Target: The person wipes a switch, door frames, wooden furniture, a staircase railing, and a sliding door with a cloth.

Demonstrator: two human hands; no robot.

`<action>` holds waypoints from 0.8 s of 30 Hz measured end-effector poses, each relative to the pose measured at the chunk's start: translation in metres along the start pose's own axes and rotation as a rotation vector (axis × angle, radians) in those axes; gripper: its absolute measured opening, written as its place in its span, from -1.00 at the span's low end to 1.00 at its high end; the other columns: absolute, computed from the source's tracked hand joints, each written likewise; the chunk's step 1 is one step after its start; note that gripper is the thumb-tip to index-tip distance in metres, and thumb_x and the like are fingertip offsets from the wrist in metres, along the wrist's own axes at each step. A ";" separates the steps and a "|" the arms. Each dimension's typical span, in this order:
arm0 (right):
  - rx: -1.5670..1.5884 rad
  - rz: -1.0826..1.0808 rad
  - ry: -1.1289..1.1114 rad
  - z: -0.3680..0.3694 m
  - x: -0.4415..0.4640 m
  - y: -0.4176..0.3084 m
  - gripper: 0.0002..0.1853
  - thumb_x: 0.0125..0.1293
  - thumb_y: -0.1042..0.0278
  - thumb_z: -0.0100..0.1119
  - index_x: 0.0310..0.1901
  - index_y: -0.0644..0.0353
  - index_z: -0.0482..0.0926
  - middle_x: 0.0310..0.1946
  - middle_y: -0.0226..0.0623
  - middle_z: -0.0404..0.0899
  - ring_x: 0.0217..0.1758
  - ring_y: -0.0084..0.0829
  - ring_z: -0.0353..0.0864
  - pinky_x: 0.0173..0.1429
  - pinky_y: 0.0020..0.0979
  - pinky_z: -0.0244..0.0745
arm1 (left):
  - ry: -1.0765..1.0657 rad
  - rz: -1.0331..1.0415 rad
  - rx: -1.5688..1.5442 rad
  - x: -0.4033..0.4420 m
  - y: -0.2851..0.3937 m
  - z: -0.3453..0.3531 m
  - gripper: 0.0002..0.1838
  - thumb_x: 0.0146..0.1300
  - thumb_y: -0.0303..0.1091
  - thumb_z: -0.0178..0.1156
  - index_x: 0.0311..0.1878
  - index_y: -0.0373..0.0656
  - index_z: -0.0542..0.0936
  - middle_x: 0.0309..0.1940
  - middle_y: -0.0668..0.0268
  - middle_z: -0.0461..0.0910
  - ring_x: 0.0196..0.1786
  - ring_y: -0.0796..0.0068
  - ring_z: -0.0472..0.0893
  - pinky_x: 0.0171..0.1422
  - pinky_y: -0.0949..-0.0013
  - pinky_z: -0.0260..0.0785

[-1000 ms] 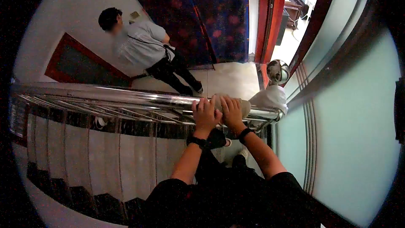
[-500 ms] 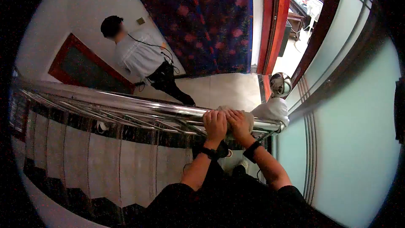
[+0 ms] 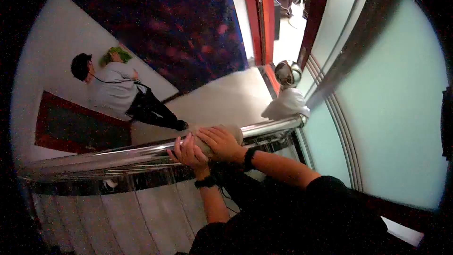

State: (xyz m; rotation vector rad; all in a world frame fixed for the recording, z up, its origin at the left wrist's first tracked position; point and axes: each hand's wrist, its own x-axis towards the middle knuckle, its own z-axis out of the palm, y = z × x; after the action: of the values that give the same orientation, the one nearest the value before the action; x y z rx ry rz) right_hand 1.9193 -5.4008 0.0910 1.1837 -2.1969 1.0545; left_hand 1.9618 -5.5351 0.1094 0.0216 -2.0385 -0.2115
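Note:
A beige-grey cloth [image 3: 234, 132] lies over the round metal handrail [image 3: 127, 155]. My right hand [image 3: 221, 142] is closed over the top of this cloth, pressing it onto the rail. Just left of it, my left hand [image 3: 191, 153] is at the cloth's left end against the rail. Its fingers are stretched out and a little apart, and the palm side is hidden. A white cloth [image 3: 287, 105] hangs on the rail's right end, below a shiny metal ball [image 3: 288, 73].
Beyond the rail, a person [image 3: 113, 85] in a white shirt and black cap holds a green cloth [image 3: 117, 55] at the wall. Stairs [image 3: 118, 212] drop away below left. A frosted glass panel [image 3: 382, 113] stands at right, a red door frame [image 3: 259, 19] ahead.
My hands and the beige-grey cloth have moved left along the rail. My left hand's fingers have loosened from over the rail. The person's raised green cloth has come into view.

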 end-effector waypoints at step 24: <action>0.446 -0.129 -0.006 -0.065 0.021 -0.016 -0.45 0.05 0.23 0.30 0.12 0.11 0.46 0.15 -0.12 0.41 0.23 -0.08 0.38 0.31 -0.02 0.24 | -0.133 0.090 0.181 -0.016 0.016 0.008 -0.77 0.24 -0.29 -0.04 -0.32 -0.04 0.62 -0.18 0.52 0.66 0.13 0.35 0.49 0.48 -0.03 -0.22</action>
State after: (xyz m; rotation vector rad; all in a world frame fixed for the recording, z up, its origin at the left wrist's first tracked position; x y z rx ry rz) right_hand 1.9221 -5.3666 0.1519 1.4887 -1.9111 1.5343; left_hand 1.9637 -5.5164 0.0944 0.0291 -2.1799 0.0286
